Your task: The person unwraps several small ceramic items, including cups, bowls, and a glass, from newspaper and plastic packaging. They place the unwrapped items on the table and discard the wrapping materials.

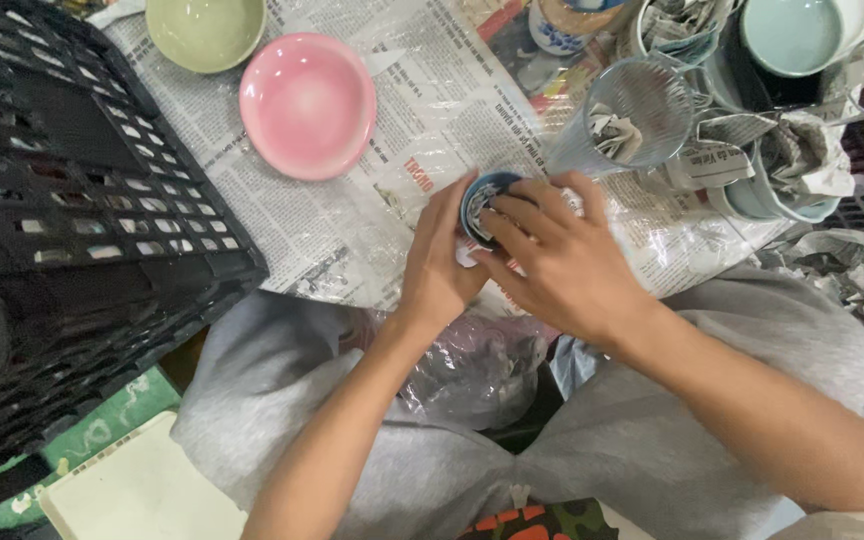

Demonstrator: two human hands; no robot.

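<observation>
Your left hand [437,262] cups the near-left side of a small dark-blue cup [482,205] that sits on the newspaper sheet [352,215] covering the surface, just beyond your knees. Its fingers [452,195] curl around the cup's rim, closed on it. Your right hand [562,262] comes in from the other side, with its fingers [517,215] laid across the cup's mouth and bent down into it, pressing on crumpled paper inside; they touch both the cup and the paper, so both hands grip the same cup between them. Most of the cup is hidden under your fingers, and only an arc of its blue rim shows.

Beyond the cup, well apart to the left, a pink dish [307,103] lies on the newspaper, and a pale green bowl [205,30] stands past it at the top edge. Just beyond your right hand a clear ribbed glass [632,118] lies tilted with a wad of newspaper inside. To the right are pale blue bowls [792,35], some packed with crumpled paper. A black plastic crate [72,200] fills the left side, its edge resting over the newspaper. Your grey trousers [282,380] show below, with a clear plastic bag [477,365] between your knees.
</observation>
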